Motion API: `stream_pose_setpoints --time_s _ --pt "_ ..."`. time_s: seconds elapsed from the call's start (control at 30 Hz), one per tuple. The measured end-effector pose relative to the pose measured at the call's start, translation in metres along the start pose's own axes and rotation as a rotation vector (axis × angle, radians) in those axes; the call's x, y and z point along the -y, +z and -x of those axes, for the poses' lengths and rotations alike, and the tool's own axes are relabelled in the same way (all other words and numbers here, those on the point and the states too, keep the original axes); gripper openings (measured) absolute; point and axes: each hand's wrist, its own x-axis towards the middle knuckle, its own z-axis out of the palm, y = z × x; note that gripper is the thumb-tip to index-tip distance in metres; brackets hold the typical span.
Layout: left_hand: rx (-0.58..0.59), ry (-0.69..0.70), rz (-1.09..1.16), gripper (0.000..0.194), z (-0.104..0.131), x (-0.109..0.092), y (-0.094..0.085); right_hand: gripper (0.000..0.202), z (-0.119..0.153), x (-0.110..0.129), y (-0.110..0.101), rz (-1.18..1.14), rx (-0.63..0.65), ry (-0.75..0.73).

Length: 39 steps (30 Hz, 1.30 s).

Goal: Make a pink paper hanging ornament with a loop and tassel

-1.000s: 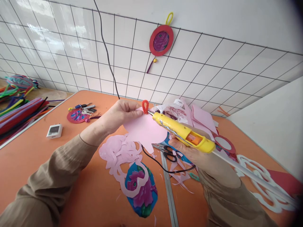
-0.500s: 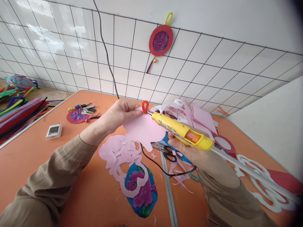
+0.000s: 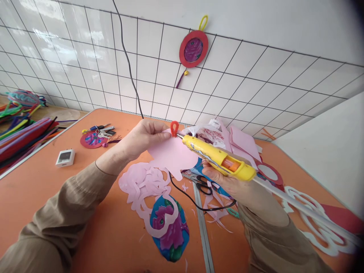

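Observation:
My left hand (image 3: 142,139) pinches a pink paper cutout (image 3: 173,154) above the orange table (image 3: 42,189), with a small red pipe-cleaner loop (image 3: 174,127) standing at the cutout's top edge. My right hand (image 3: 241,187) grips a yellow glue gun (image 3: 217,158) from below. Its metal nozzle touches the base of the red loop. A clear glue stick (image 3: 301,210) runs out of the gun's back toward the lower right. The gun's black cord (image 3: 196,203) loops under the cutout.
Pink paper offcuts (image 3: 142,182) and a flowered blue oval (image 3: 170,227) lie below my hands. Scissors (image 3: 203,184), pink sheets (image 3: 244,142) and red rings (image 3: 269,172) are to the right. Keys (image 3: 101,131), a white device (image 3: 65,156) and pipe cleaners (image 3: 19,132) sit left. A red ornament (image 3: 193,48) hangs on the wall grid.
The glue gun has shifted slightly left and up, its nozzle closing onto the base of the red loop. My left hand keeps the pink cutout still.

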Motion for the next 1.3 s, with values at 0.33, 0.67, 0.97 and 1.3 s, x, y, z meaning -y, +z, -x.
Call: stream_pose_setpoints --time_s 0.33,0.67,0.97,1.3 --pt "-0.017 -0.017 -0.019 0.035 -0.002 0.004 -0.001 0.025 -0.001 0.001 0.001 -0.030 0.000 0.057" --pt "-0.008 -0.009 -0.006 0.027 -0.002 0.002 0.001 0.032 -0.001 0.002 0.001 -0.041 -0.009 0.104" --pt "-0.029 -0.113 0.115 0.031 -0.006 0.009 -0.007 0.023 -0.003 -0.001 0.004 -0.190 -0.046 0.123" --pt "-0.084 -0.270 0.264 0.015 -0.009 0.004 -0.013 0.040 -0.017 0.000 0.007 -0.424 -0.161 0.210"
